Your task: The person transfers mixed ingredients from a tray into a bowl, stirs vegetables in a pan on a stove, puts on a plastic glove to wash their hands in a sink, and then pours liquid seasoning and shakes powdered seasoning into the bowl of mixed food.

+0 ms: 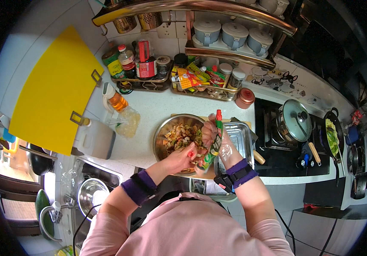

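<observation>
My right hand [209, 130], in a clear plastic glove, holds a squeeze pouch [216, 144] upright at a slant. The pouch is green, dark and red, with a red top; its lower end is blurred. Close to that lower end is my left hand [181, 159], bare, fingers curled, a small red round piece [191, 154] showing in its grip, perhaps a cap. Both hands are over the near right side of a steel mixing bowl [158, 131]. Chopped food mix [183, 134] in brown, white and green pieces lies inside the bowl, partly hidden by my hands.
A steel tray [250, 140] sits right of the bowl, a wooden handle [259, 157] beside it. Farther right, a glass-lidded pot [294, 116] stands on the black hob [286, 168]. Seasoning racks [158, 85] line the back wall. The sink [114, 174] is at left.
</observation>
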`<state>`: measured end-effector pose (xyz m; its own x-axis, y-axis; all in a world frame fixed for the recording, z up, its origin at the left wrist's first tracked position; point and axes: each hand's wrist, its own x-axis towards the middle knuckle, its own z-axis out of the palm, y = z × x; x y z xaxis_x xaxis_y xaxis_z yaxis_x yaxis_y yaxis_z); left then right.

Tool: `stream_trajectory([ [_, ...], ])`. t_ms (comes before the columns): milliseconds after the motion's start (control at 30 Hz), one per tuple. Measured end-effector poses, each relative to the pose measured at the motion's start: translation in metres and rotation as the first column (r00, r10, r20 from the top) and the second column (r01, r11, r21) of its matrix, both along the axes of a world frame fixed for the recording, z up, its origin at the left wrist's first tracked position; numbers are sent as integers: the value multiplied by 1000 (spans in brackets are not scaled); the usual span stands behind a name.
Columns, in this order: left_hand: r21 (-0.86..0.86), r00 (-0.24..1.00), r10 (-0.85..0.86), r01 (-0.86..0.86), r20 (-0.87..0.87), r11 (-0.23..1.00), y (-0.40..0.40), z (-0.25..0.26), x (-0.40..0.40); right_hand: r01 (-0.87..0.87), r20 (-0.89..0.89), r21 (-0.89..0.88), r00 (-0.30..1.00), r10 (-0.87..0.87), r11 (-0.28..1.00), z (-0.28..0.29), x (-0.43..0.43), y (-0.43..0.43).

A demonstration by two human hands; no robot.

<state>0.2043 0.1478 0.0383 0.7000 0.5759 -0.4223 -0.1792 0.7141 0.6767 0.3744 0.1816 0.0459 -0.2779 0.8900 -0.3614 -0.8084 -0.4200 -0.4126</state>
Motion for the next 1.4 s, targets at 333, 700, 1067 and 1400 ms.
stream_trajectory([
  [333,242,996,39,-57,78,969,-23,-11,6,-209,-288,305,909,300,929,-14,-1,10],
  [700,468,911,348,-213,-222,858,-30,15,-5,-313,381,18,880,283,949,0,-1,-69],
  [1067,589,835,362,-57,-415,806,-15,19,-45,-466,567,-62,711,416,883,8,10,-88],
  [1400,204,943,216,-166,-255,965,-31,-28,-20,-609,814,-73,421,400,790,4,13,-96],
])
